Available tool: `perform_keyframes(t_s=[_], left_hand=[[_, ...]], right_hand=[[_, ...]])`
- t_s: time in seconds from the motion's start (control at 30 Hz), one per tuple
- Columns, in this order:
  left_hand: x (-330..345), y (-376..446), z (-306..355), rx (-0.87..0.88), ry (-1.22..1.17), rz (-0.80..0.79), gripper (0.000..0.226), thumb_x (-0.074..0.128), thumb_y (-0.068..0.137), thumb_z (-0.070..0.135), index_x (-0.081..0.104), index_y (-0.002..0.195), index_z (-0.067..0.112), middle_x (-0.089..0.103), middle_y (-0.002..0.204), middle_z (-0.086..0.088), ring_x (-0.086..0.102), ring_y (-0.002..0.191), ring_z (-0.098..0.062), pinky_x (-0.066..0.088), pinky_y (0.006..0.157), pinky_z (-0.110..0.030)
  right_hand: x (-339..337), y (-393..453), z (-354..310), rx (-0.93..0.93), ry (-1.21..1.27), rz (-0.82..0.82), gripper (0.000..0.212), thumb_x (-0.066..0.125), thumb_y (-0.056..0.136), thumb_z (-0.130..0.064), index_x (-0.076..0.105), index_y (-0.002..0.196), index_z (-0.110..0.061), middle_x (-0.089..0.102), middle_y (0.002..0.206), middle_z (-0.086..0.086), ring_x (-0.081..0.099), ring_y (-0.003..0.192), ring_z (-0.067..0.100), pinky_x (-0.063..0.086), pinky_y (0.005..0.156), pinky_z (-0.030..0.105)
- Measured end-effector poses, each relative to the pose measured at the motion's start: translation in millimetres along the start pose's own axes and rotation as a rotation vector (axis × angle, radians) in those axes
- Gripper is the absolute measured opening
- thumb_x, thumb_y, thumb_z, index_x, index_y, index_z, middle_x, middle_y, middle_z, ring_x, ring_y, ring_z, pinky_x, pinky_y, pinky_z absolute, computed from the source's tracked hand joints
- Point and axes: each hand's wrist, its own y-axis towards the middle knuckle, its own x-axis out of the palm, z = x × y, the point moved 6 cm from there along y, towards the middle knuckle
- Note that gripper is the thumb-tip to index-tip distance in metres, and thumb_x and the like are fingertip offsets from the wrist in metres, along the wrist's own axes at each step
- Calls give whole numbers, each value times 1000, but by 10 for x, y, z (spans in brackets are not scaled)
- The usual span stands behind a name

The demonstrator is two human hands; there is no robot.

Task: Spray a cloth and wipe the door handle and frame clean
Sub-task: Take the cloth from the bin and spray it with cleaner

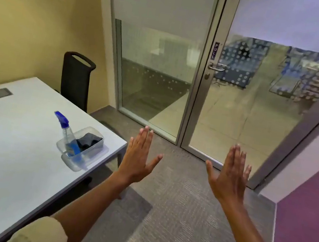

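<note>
Both hands raised flat over the carpet, fingers straight, holding nothing: left hand [140, 156] near the worktop corner, right hand [229, 173] well apart to its right. Grey worktop [3, 148] at left. Near its right edge, a clear tub [98, 149] holds a spray bottle [68, 137] with blue trigger, tilted, and a dark cloth [89, 140] beside it. Far ahead, glass door; metal door handle [216, 67] on the door frame [198, 97], under a PULL label [215, 50]. Black chair [76, 78] at far left.

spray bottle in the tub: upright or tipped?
Tipped. The spray bottle leans in the clear tub on the table, blue nozzle pointing up-left, base down in the tub beside the dark cloth.
</note>
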Motion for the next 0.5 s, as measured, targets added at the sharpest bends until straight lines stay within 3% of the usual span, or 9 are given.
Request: perform_keyframes(t_s=[0.27, 0.5], left_hand=[[-59, -218, -524, -118, 0, 44, 93, 22, 91, 75, 0, 161, 17, -16, 168, 1, -13, 155, -17, 1, 127, -48], [-125, -217, -993, -191, 21, 68, 101, 2, 83, 85, -3, 160, 20, -21, 165, 5, -15, 155, -16, -1, 127, -47]], right_hand=[[340, -4, -380, -95, -6, -86, 94, 48, 91, -58, 0, 156, -9, -3, 166, 7, -1, 153, 26, 8, 122, 56], [612, 91, -796, -156, 5, -127, 94, 47, 91, -60, -1, 156, -12, -4, 166, 5, -3, 153, 25, 4, 121, 52]])
